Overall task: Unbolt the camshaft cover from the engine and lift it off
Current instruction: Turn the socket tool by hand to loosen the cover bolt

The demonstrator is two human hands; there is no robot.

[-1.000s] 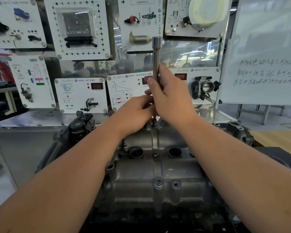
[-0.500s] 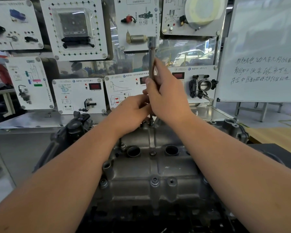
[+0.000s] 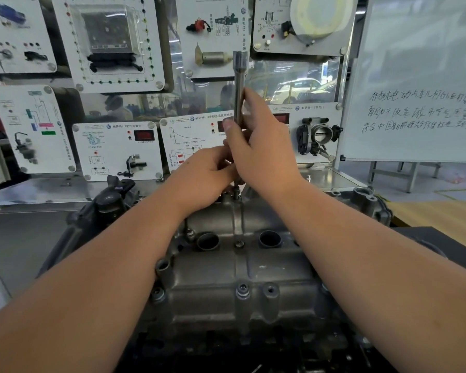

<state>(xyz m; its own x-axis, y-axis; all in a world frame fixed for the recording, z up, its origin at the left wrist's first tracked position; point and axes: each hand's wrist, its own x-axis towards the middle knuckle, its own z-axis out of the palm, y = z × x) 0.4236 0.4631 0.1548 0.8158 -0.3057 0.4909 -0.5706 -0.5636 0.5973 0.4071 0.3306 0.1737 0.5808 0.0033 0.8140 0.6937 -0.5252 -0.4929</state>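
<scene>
The grey cast camshaft cover (image 3: 242, 270) lies on top of the engine in front of me, with two round plug wells and several bolts along its middle and edges. A long steel socket extension (image 3: 239, 84) stands upright over a bolt at the cover's far middle edge. My right hand (image 3: 258, 146) grips the bar's shaft, thumb on its left side. My left hand (image 3: 207, 173) holds the bar's lower end just above the bolt; its fingertips and the bolt head are hidden behind the hands.
Behind the engine stands a metal bench (image 3: 38, 192) with white training panels, one with a throttle body (image 3: 318, 135). A whiteboard (image 3: 420, 76) with handwriting is at the right. A black engine part (image 3: 113, 200) sticks up at the cover's left.
Both hands stay on the upright bar at the same bolt. The right hand's fingers have shifted slightly on the shaft; the view has drifted a little.
</scene>
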